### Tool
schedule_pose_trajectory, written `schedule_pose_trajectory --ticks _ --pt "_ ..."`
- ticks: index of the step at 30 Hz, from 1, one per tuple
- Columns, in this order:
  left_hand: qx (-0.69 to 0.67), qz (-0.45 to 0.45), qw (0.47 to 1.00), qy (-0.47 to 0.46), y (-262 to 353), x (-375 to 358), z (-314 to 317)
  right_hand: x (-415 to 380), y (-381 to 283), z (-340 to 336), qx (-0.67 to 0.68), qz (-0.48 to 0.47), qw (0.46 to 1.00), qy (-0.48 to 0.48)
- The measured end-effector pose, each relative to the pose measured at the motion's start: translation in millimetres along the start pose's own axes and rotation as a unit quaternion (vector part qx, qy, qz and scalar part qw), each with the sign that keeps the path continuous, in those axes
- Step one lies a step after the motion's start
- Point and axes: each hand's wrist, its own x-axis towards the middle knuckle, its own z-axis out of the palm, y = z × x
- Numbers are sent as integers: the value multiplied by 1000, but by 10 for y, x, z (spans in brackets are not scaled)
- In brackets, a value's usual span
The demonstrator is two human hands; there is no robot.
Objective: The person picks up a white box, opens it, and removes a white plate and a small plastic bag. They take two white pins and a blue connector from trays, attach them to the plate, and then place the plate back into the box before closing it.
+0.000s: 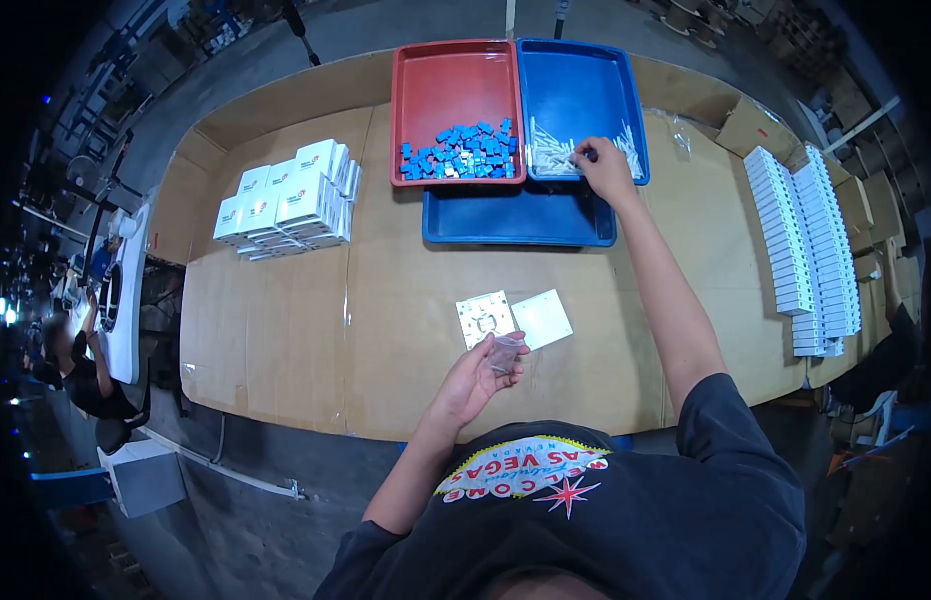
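Observation:
My left hand (477, 378) is closed on a small clear plastic bag (502, 354), held just above the cardboard tabletop. Beyond it lie a white square plastic base (484, 318) with cut-outs and a plain white cover plate (543, 319), side by side. My right hand (603, 168) reaches into the blue tray (575, 80), its fingers bent together at the thin white sticks (551, 153) heaped along the near side. Whether a stick is between those fingers is too small to tell.
Beside the blue tray stands a red tray (455, 85) with small blue parts (463, 150). Another blue tray (515, 220) sits below both. Stacked white boxes (285, 200) are at left, rows of white boxes (800, 245) at right. A person (85, 365) sits far left.

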Motion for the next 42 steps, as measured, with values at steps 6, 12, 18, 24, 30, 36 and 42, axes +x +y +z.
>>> schedule_pose_trajectory --ticks 6,12,18,24,30,36,42 --pt "-25 8 1000 -4 42 10 -40 -95 110 -155 290 58 947 122" --pt "-70 19 997 8 18 49 -85 -955 -338 -390 320 136 937 13" --pt "-72 5 997 23 44 97 16 -1906 -841 -324 387 161 889 -186" --pt "-86 -25 996 21 15 154 13 -2118 -1120 -387 388 178 850 -308" --pt "-45 -17 998 38 23 144 91 -2025 -1342 -426 338 117 863 -358" --pt "-13 -11 999 44 6 87 89 -1934 -1408 -392 301 -31 871 -387" --pt "6 -5 999 36 -37 106 48 -1861 -1351 -362 346 -22 810 -474"
